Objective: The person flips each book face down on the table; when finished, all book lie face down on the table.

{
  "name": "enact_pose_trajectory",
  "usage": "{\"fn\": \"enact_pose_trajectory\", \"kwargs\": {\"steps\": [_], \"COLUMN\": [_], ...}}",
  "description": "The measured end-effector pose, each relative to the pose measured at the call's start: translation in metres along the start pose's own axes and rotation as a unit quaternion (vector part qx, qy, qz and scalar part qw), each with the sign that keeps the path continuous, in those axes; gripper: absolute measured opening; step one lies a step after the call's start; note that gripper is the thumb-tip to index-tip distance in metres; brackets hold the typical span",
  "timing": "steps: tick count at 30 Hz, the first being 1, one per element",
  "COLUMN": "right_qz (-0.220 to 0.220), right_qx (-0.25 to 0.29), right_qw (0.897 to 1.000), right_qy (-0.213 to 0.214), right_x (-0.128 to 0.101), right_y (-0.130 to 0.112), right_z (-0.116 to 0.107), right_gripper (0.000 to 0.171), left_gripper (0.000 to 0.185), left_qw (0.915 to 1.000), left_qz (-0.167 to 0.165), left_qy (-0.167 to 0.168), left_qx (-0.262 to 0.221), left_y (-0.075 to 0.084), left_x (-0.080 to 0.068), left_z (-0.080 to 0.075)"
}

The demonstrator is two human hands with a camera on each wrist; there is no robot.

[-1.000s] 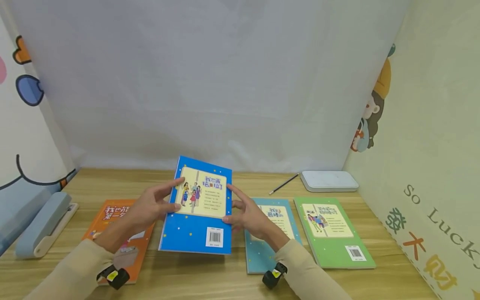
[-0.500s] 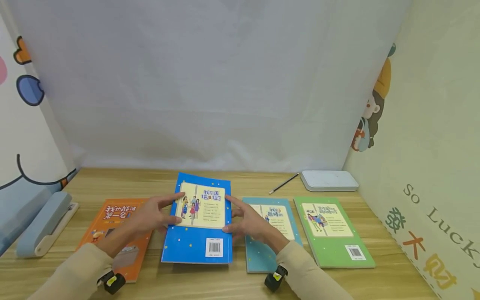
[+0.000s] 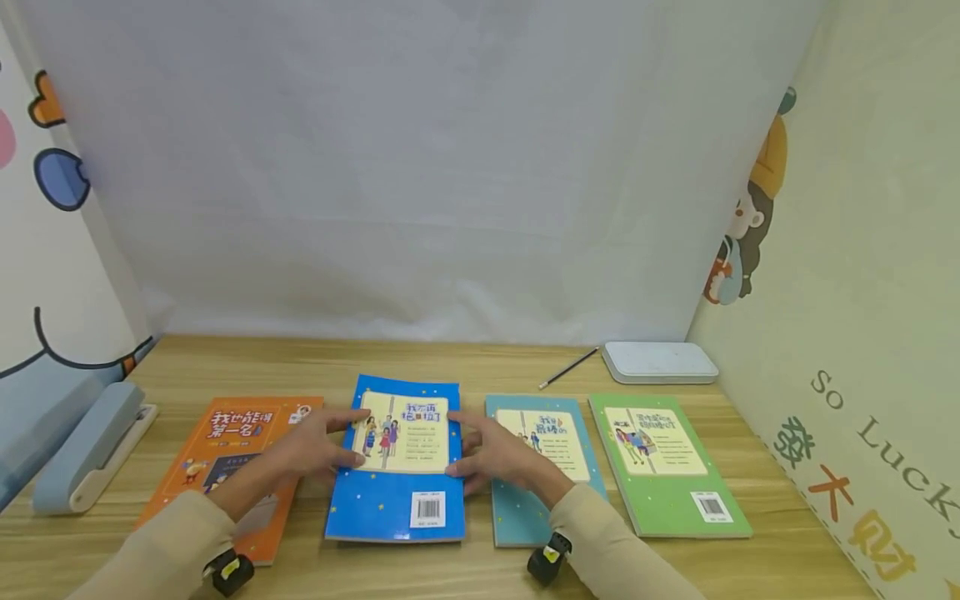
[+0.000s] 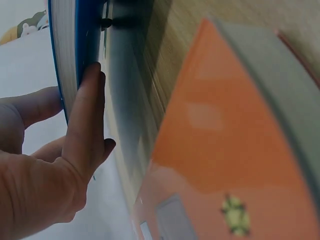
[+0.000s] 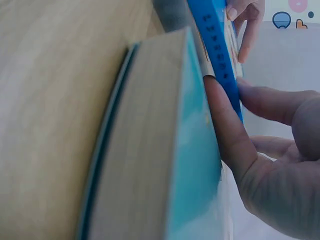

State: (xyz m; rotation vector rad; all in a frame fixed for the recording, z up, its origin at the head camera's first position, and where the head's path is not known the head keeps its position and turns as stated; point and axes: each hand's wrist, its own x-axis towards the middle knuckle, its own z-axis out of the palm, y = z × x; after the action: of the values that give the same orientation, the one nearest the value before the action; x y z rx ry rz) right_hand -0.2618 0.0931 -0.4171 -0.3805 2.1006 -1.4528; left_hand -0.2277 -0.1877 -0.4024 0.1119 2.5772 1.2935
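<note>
At the near side of the wooden table (image 3: 390, 575), two pale sleeves (image 3: 622, 542) reach in, a small black device (image 3: 228, 571) strapped at each wrist. Beyond them, the left hand (image 3: 311, 446) pinches the left edge of the blue book (image 3: 393, 508), thumb above and fingers beneath; the right hand (image 3: 498, 450) grips the right edge the same way, both only partly closed, by the book's thickness. The blue book, back cover up, is just above the table, between the orange book (image 3: 217, 450) on the left and the teal book (image 3: 558, 450) on the right, with the green book (image 3: 667, 467) farther right. A light-blue stapler (image 3: 93, 446) lies far left. Farther back on the right, a dark pencil (image 3: 568, 368) points toward a white case (image 3: 660, 362), before a pale cloth (image 3: 420, 167).
</note>
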Motion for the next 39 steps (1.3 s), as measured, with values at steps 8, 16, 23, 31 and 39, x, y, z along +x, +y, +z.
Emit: {"fn": "enact_pose_trajectory", "kwargs": {"steps": [8,16,23,31,39], "right_qz": [0.009,0.016,0.023,0.022,0.031], "right_qx": [-0.026,-0.078,-0.115,-0.117,-0.118], "right_qw": [1.0,0.997,0.993,0.993,0.993], "right_qy": [0.008,0.019,0.01,0.004,0.001], "right_x": [0.001,0.0,0.0,0.001,0.001], "right_y": [-0.001,-0.003,-0.008,-0.01,-0.01], "right_z": [0.002,0.003,0.003,0.002,0.002], "right_gripper": [0.076,0.075,0.072,0.073,0.076], "left_gripper": [0.067,0.065,0.064,0.061,0.06], "left_qw": [0.9981,0.9961,0.9918,0.9852,0.9762], "left_qz": [-0.005,-0.021,-0.026,-0.015,-0.006], "left_qy": [0.004,0.03,0.043,0.051,0.053], "left_qx": [0.061,0.08,0.117,0.163,0.21], "left_y": [-0.004,0.0,0.003,0.011,0.015], "left_x": [0.003,0.0,-0.001,-0.005,-0.007], "left_z": [0.005,0.014,0.018,0.019,0.018]}}
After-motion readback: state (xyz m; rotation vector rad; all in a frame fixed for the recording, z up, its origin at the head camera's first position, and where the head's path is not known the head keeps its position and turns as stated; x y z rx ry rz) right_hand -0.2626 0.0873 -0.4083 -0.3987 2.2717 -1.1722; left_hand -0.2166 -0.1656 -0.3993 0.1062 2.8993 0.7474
